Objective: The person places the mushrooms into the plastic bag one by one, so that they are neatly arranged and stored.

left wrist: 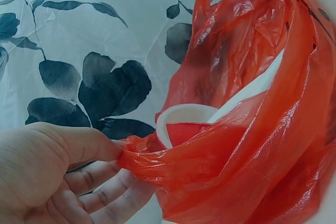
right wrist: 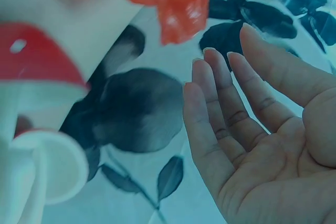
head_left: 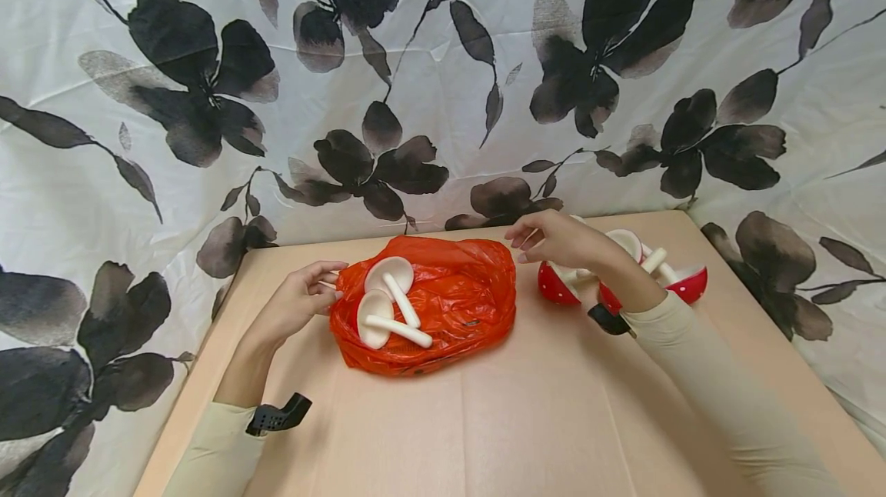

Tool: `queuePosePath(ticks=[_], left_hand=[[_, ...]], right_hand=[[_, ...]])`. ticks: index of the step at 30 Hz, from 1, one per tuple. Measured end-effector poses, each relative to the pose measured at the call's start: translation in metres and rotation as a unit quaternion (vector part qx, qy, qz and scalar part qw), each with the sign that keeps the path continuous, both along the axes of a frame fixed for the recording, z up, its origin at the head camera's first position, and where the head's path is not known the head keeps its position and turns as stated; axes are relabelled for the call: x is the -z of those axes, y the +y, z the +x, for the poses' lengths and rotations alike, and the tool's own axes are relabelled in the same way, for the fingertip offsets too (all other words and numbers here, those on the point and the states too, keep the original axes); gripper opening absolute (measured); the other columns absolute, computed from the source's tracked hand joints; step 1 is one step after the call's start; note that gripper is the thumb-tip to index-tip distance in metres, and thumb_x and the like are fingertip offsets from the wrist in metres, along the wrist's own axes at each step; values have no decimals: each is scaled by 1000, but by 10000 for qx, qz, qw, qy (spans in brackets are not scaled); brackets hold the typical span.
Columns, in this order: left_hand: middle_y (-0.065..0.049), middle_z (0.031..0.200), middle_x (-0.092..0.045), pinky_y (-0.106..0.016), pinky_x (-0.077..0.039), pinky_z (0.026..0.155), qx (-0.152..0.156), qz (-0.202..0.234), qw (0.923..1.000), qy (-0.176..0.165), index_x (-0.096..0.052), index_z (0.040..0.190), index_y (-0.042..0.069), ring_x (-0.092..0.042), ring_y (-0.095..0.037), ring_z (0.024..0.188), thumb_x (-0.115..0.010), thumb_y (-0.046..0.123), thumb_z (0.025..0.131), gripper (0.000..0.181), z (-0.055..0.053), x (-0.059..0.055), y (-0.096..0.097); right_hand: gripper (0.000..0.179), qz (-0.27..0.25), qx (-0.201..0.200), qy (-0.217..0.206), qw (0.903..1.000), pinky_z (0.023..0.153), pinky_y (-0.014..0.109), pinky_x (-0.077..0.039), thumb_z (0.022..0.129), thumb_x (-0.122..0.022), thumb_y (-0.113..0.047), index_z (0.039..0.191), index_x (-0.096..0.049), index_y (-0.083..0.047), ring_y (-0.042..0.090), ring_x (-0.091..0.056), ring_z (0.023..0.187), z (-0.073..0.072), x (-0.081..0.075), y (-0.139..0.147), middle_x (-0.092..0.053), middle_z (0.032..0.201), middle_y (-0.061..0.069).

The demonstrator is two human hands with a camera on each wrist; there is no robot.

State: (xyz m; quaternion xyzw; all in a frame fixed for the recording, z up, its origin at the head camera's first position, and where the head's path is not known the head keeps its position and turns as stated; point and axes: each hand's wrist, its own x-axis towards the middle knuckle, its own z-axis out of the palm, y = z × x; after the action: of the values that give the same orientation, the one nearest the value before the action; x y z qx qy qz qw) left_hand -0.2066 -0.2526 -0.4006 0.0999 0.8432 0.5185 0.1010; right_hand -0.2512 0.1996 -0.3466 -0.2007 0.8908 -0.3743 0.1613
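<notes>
My left hand (head_left: 294, 301) pinches the left edge of a red plastic bag (head_left: 464, 289) between thumb and fingers, as the left wrist view shows at the bag's rim (left wrist: 144, 156). On the open bag lie two toy mushrooms (head_left: 389, 281) with pale undersides and white stems. The right hand (head_left: 564, 239) hovers past the bag's right end, its fingers (right wrist: 247, 93) loosely bent and holding nothing. Beneath and beside that hand sit several red-capped, white-spotted mushrooms (head_left: 557, 285), partly hidden by the wrist and forearm.
The pale wooden table (head_left: 443, 428) carries everything. A white cloth with dark flowers (head_left: 484, 81) hangs behind it and along both sides. Black straps (head_left: 280, 414) sit on the wrists.
</notes>
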Motion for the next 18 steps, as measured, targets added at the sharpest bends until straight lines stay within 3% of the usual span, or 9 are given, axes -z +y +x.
queuePosePath(ticks=[5,12,18], left_hand=[[-26,119,-61,-31,-62,76,12,56,10000,-26,-52,142,1,-67,-29,94,-56,-3,95,47,0,1,-1],[-26,119,-61,-31,-62,76,46,58,10000,-2,-52,142,1,-67,-30,95,-58,-2,96,47,-1,2,-1],[-26,119,-61,-31,-62,76,45,60,10000,7,-52,142,1,-67,-30,95,-58,-2,96,47,-1,3,-1]], right_hand=[[37,88,9,16,10000,88,39,-60,90,-72,1,126,-65,1,29,-66,101,-4,8,19,-70,111,14],[38,57,192,-411,9990,84,38,-62,91,-68,5,128,-62,3,35,-65,104,-4,10,38,-67,113,18],[36,123,89,-232,9996,89,38,-60,91,-71,2,125,-64,4,39,-65,106,-6,17,54,-67,114,23]])
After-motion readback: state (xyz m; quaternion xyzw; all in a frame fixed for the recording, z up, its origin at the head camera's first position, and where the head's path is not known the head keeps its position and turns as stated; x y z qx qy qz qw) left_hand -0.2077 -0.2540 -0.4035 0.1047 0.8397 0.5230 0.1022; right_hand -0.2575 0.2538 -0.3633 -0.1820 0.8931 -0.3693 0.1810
